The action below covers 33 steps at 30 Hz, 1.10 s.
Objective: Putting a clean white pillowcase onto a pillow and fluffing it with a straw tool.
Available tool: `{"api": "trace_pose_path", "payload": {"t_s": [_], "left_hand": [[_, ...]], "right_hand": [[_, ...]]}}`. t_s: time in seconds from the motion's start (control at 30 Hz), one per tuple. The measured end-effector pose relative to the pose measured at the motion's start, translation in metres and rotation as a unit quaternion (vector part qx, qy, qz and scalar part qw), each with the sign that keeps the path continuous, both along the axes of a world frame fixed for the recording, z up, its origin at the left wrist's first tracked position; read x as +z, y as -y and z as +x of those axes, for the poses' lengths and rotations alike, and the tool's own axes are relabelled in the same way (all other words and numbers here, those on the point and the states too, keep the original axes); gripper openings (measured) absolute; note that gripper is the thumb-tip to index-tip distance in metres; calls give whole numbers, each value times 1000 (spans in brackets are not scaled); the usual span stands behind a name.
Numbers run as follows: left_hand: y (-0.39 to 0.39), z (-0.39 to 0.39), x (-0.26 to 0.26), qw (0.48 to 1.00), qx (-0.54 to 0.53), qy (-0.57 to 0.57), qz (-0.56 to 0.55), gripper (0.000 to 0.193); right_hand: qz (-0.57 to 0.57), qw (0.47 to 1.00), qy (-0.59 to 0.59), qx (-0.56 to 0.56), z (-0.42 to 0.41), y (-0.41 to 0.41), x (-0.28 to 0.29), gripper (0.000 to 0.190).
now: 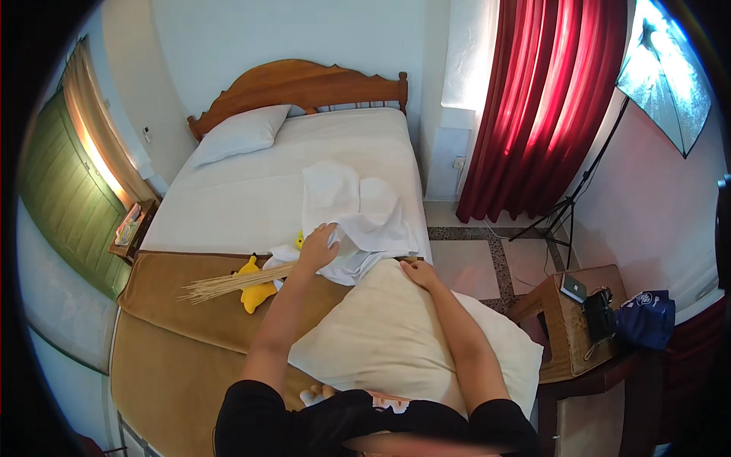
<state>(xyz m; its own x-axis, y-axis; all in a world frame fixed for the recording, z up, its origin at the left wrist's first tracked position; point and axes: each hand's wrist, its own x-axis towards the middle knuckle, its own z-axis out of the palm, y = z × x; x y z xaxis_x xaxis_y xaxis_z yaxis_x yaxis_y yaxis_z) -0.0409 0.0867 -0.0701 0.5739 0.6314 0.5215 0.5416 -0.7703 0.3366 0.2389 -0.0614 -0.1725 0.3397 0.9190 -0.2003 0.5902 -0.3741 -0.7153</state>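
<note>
My left hand (320, 247) is over the bed, its fingers closed on the edge of a crumpled white cloth (380, 214), possibly a pillowcase. A cream pillow (371, 331) lies slanted in front of my body, its far end touching the cloth. At that far end my right hand (421, 274) grips the pillow's edge, the fingertips curled over it. Left of my left forearm lies a bundle of thin sticks, a stick broom (234, 284), across a yellow plush toy (254, 294). A small yellow piece (300, 240) shows beside my left hand, mostly hidden.
A brown blanket (177, 354) covers the bed's near part; a white sheet (228, 194) covers the rest. One white pillow (243, 134) lies by the wooden headboard (308, 85). At right stand a light stand (571, 203) and a wicker table (554, 343) holding a black bag (599, 314).
</note>
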Motion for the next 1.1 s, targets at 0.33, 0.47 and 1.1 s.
{"api": "trace_pose_path", "payload": {"t_s": [0.33, 0.47, 1.1], "left_hand": [[-10, 31, 51, 997, 57, 42, 38, 55], [41, 60, 59, 998, -7, -55, 27, 57], [161, -76, 57, 987, -106, -121, -10, 64]], "right_hand": [[-10, 950, -268, 160, -35, 22, 100, 62], [167, 922, -293, 190, -44, 32, 115, 55], [272, 925, -266, -6, -25, 20, 44, 55]]}}
